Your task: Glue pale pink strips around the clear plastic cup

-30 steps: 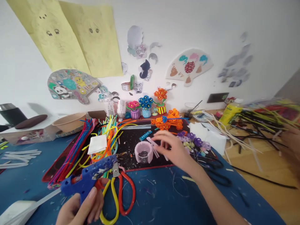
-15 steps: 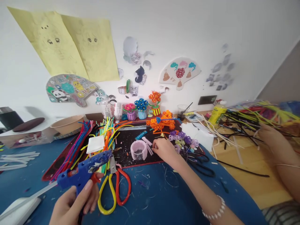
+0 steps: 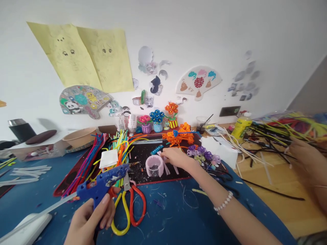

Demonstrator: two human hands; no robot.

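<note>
My left hand [image 3: 89, 217] is wrapped round the handle of a blue glue gun [image 3: 104, 182], with a finger at its orange trigger. A long glue stick [image 3: 51, 211] sticks out of its back end. With fingers pinched, my right hand [image 3: 176, 158] is at the short pale pink pipe cleaner pieces [image 3: 167, 169]; its fingertips partly hide what they grip. Just left of those fingers stands a small clear cup [image 3: 154, 170] wrapped in a pink fuzzy band [image 3: 160, 165]. Scissors [image 3: 132, 207] with one yellow and one red handle lie beside the glue gun.
Bundles of coloured pipe cleaners [image 3: 95, 153] lie on a dark tray [image 3: 138, 151]. Orange flowers [image 3: 184, 134] and purple flowers [image 3: 204, 153] lie at right. Potted pipe cleaner flowers [image 3: 157, 119] stand by the wall. Another person's hand [image 3: 304, 153] is among black pipe cleaners at far right.
My right hand has moved left over the pink pieces, closer to the cup. The view has shifted slightly; my left hand still holds the glue gun.
</note>
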